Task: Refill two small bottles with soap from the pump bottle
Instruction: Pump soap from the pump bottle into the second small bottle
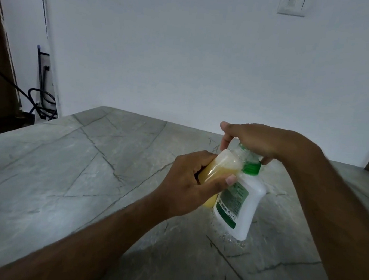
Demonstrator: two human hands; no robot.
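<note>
A white pump bottle (243,208) with a green collar and green label stands tilted on the grey stone counter (82,175). My right hand (259,139) covers its pump head from above, fingers wrapped around it. My left hand (188,185) grips a small clear bottle (223,165), tilted, with its open top up against the pump. Yellow soap fills about the lower half of this small bottle. A second yellow object (210,201) shows below my left hand, beside the pump bottle's base; most of it is hidden.
Wet drops (230,238) lie on the counter around the pump bottle's base. A white wall rises behind the counter, with a switch plate (292,4) high on the right. Dark cables and a stand (41,100) sit on the floor at far left.
</note>
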